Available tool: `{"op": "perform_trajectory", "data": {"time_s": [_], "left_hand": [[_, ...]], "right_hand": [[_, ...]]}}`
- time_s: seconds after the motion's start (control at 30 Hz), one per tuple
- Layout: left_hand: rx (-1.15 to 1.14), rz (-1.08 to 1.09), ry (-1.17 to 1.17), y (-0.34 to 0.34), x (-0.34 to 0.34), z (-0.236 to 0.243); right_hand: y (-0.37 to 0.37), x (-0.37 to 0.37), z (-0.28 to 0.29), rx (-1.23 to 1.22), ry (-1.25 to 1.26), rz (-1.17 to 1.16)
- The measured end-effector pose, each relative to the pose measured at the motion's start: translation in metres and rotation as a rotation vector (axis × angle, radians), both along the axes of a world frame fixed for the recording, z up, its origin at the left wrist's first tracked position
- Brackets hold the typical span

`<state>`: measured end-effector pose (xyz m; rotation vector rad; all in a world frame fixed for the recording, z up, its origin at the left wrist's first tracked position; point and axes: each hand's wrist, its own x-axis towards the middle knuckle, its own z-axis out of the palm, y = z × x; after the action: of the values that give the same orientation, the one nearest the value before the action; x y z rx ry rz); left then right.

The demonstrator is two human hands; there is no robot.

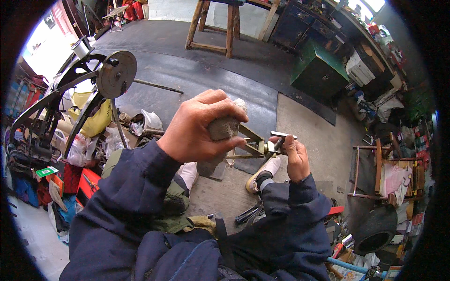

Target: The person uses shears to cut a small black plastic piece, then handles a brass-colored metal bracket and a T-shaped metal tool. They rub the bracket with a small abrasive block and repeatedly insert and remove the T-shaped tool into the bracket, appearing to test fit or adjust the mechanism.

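My left hand [190, 129] is closed around a rough grey lump-like object [223, 128], thumb below and fingers over the top. Its kind is unclear, since my palm hides much of it. From this object a narrow metal frame [254, 144] with two converging bars runs to the right. At the frame's tip sits a shiny block fitted with a T-shaped bar handle [284, 135]. The fingers of my right hand [296, 158] are closed on that handle, thumb pointing up. Both hands are raised above my knees and shoes.
At the left stands a black hand-cranked machine with a round wheel [117, 75], amid bags and a yellow container [86, 112]. A wooden stool [208, 28] is at the back. A green box [318, 68], a small wooden chair [379, 173] and a tyre [375, 229] line the right.
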<state>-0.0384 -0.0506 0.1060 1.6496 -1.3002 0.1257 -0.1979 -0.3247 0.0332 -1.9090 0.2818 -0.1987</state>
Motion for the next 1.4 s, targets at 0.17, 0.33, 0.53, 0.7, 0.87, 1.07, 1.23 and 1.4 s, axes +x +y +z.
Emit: {"op": "perform_trajectory", "data": {"time_s": [0.17,0.33,0.53,0.7,0.87,1.07,1.23,1.4], "left_hand": [[0.022,0.013,-0.072,-0.002,-0.004,0.005],[0.230,0.275,-0.267,-0.007,-0.022,0.019],[0.367,0.397,-0.364,-0.031,-0.046,0.019],[0.242,0.377,-0.333,-0.036,-0.047,0.012],[0.188,0.399,-0.313,-0.033,-0.038,0.007],[0.203,0.423,-0.281,-0.026,-0.027,0.010],[0.247,0.409,-0.255,-0.020,-0.025,0.016],[0.274,0.364,-0.238,-0.016,-0.020,0.020]], "right_hand": [[-0.001,0.006,-0.003,0.216,0.189,-0.056],[-0.001,0.009,-0.008,0.296,0.215,-0.072],[-0.013,0.003,-0.022,0.334,0.258,-0.079],[-0.017,0.001,-0.027,0.343,0.249,-0.088],[-0.011,0.003,-0.022,0.388,0.216,-0.052],[0.001,0.008,-0.018,0.430,0.193,-0.098],[0.009,0.006,-0.014,0.386,0.233,-0.083],[0.019,0.005,-0.011,0.477,0.247,-0.069]]}}
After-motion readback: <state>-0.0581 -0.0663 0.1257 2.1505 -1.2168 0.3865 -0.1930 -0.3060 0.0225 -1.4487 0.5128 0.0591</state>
